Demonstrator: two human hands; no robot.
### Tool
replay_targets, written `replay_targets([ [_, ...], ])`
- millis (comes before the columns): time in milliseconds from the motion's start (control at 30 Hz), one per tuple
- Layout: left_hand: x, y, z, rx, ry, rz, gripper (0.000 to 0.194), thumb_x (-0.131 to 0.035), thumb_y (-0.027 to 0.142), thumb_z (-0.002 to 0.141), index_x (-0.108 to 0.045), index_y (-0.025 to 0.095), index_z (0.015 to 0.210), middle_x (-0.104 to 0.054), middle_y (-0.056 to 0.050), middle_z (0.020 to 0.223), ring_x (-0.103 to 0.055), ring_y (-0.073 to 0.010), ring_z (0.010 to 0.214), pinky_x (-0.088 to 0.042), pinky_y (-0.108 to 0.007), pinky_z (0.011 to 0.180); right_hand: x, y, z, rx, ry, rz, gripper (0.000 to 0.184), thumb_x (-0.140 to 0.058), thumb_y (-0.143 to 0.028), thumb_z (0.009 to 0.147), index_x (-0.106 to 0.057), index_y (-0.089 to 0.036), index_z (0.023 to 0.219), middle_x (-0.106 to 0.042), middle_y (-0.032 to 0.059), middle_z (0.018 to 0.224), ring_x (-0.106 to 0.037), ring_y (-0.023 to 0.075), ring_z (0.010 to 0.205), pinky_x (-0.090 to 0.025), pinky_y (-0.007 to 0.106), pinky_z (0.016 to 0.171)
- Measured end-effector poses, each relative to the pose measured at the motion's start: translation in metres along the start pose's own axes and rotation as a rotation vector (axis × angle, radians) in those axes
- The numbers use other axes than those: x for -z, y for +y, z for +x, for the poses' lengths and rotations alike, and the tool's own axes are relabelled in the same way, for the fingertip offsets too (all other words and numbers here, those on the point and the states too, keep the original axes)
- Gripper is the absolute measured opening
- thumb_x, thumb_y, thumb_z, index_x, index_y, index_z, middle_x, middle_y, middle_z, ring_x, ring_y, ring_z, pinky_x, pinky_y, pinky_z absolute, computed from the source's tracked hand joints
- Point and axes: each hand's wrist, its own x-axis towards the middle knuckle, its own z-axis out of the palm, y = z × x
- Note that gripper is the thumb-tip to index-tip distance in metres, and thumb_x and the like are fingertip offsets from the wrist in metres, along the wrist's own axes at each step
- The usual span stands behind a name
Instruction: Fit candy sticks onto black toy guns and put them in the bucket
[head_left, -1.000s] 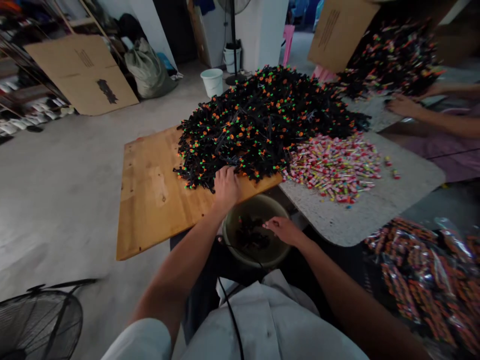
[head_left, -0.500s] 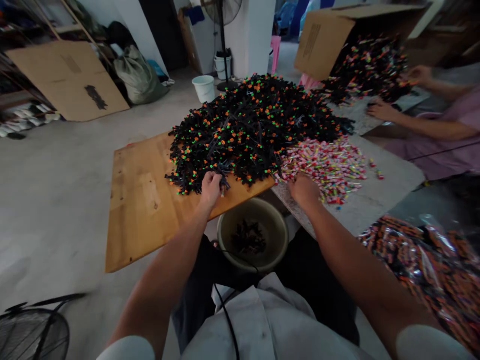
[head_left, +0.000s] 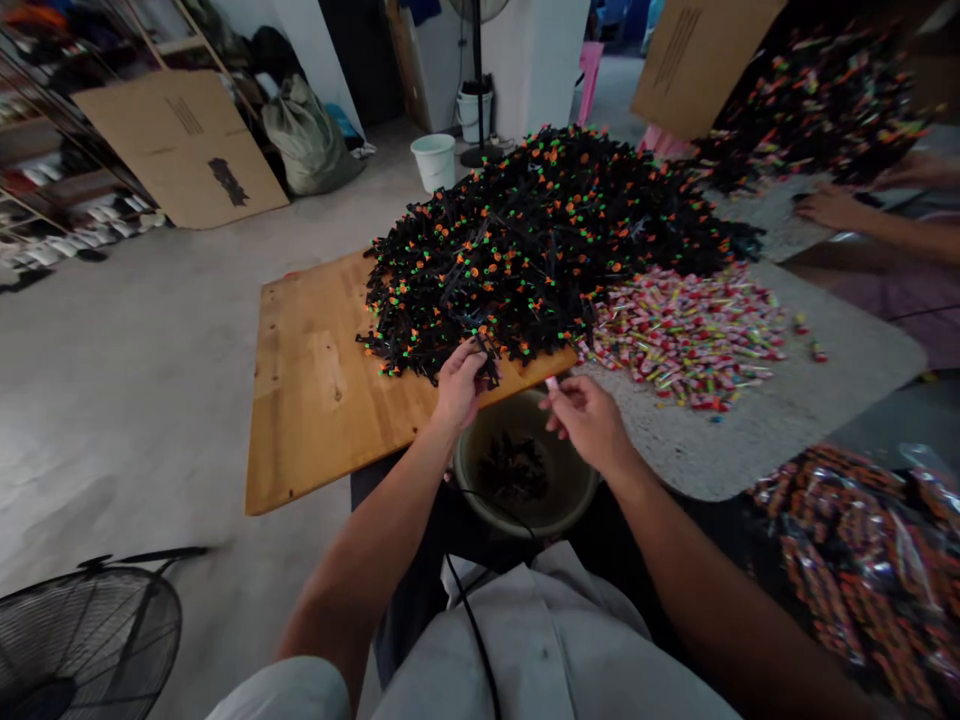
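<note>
My left hand is closed around a small black plastic piece at the near edge of the wooden board. Just behind it rises a large heap of black pieces with orange and green tips. My right hand pinches a small pink-and-white tube between thumb and fingertips, close to the left hand. To its right, a pile of similar pink, red and yellow tubes lies on a grey speckled tabletop. Below both hands stands a tub with some black pieces in its bottom.
The wooden board carries the black heap. At the right, a co-worker's hands are beside another pile under a cardboard box. Clear bags of orange-black items lie at lower right. A fan stands at lower left.
My right hand has left the tube pile with a small tube and moved left over the tub. My left hand stays near the board's edge with the black piece. The view has shifted.
</note>
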Motion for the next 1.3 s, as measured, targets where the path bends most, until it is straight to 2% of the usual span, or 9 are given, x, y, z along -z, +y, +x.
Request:
replay_targets([
  [67, -0.005, -0.001, -0.006, -0.01, -0.03, 0.004, 0.029, -0.078, 0.033, 0.079, -0.064, 0.021, 0.101, -0.07, 0.001, 0.081, -0.068, -0.0138, 0.067, -0.056, -0.026, 0.063, -0.015, -0.002, -0.009, -0.014, -0.104, 0.198, 0.046, -0.067, -0.069, 0.09, -0.059, -0.024, 0.098, -0.077, 0.0047, 0.086, -0.063, 0.0153, 0.053, -0.048, 0.027, 0.047],
  [133, -0.008, -0.001, -0.011, -0.012, -0.044, -0.011, 0.031, -0.081, 0.035, 0.08, -0.06, 0.022, 0.098, -0.071, 0.001, 0.084, -0.071, -0.0147, 0.073, -0.06, -0.028, 0.069, -0.023, -0.002, -0.012, -0.022, -0.139, 0.291, 0.047, -0.072, -0.068, 0.087, -0.06, -0.024, 0.1, -0.076, 0.0022, 0.084, -0.062, 0.0138, 0.054, -0.048, 0.026, 0.048],
  [333, -0.013, -0.003, -0.019, -0.002, -0.04, -0.014, 0.034, -0.081, 0.037, 0.084, -0.055, 0.022, 0.101, -0.069, 0.001, 0.09, -0.074, -0.0172, 0.082, -0.064, -0.035, 0.077, -0.026, -0.003, -0.007, -0.036, -0.088, 0.467, 0.046, -0.078, -0.063, 0.084, -0.062, -0.024, 0.102, -0.072, -0.0013, 0.077, -0.058, 0.0119, 0.051, -0.045, 0.025, 0.045],
  [467, -0.014, -0.005, -0.02, -0.009, -0.025, 0.004, 0.033, -0.08, 0.036, 0.085, -0.055, 0.023, 0.103, -0.068, 0.001, 0.089, -0.074, -0.0186, 0.085, -0.065, -0.037, 0.08, -0.02, -0.01, -0.006, -0.006, -0.048, 0.478, 0.044, -0.079, -0.06, 0.084, -0.063, -0.023, 0.101, -0.071, -0.0014, 0.076, -0.057, 0.0112, 0.05, -0.045, 0.025, 0.046],
  [567, -0.015, -0.006, -0.022, -0.018, -0.026, 0.003, 0.034, -0.08, 0.037, 0.085, -0.055, 0.023, 0.104, -0.068, 0.0, 0.09, -0.074, -0.0186, 0.083, -0.065, -0.037, 0.077, -0.018, -0.01, -0.009, 0.003, -0.063, 0.459, 0.043, -0.08, -0.059, 0.083, -0.065, -0.022, 0.1, -0.071, -0.0012, 0.074, -0.059, 0.0116, 0.052, -0.046, 0.025, 0.047],
  [733, -0.019, -0.005, -0.027, -0.031, -0.036, -0.008, 0.04, -0.081, 0.042, 0.085, -0.053, 0.023, 0.107, -0.071, 0.0, 0.093, -0.076, -0.0187, 0.084, -0.063, -0.032, 0.074, -0.018, 0.001, -0.013, -0.006, -0.11, 0.451, 0.041, -0.082, -0.056, 0.083, -0.068, -0.021, 0.098, -0.072, -0.0009, 0.072, -0.06, 0.0122, 0.052, -0.048, 0.025, 0.049],
  [867, -0.022, -0.007, -0.03, -0.045, -0.05, -0.005, 0.044, -0.082, 0.044, 0.083, -0.051, 0.023, 0.106, -0.07, 0.001, 0.091, -0.075, -0.0171, 0.081, -0.06, -0.027, 0.068, -0.02, 0.006, -0.013, -0.014, -0.098, 0.477, 0.038, -0.083, -0.053, 0.083, -0.07, -0.021, 0.097, -0.073, -0.0004, 0.072, -0.063, 0.0132, 0.053, -0.051, 0.026, 0.05],
  [1133, -0.025, -0.008, -0.033, -0.063, 0.031, -0.048, 0.042, -0.083, 0.042, 0.082, -0.052, 0.023, 0.102, -0.068, 0.003, 0.091, -0.071, -0.0131, 0.075, -0.06, -0.026, 0.068, -0.027, 0.006, -0.015, -0.037, -0.017, 0.614, 0.038, -0.086, -0.051, 0.08, -0.072, -0.021, 0.099, -0.076, 0.0003, 0.077, -0.068, 0.0146, 0.059, -0.058, 0.029, 0.057],
  [1300, -0.026, -0.011, -0.036, -0.065, 0.071, -0.087, 0.038, -0.08, 0.04, 0.083, -0.05, 0.023, 0.1, -0.065, 0.003, 0.086, -0.073, -0.0148, 0.078, -0.062, -0.03, 0.074, -0.025, 0.006, -0.013, -0.01, 0.007, 0.601, 0.038, -0.087, -0.05, 0.079, -0.072, -0.021, 0.098, -0.075, -0.0001, 0.075, -0.068, 0.0142, 0.058, -0.058, 0.028, 0.056],
])
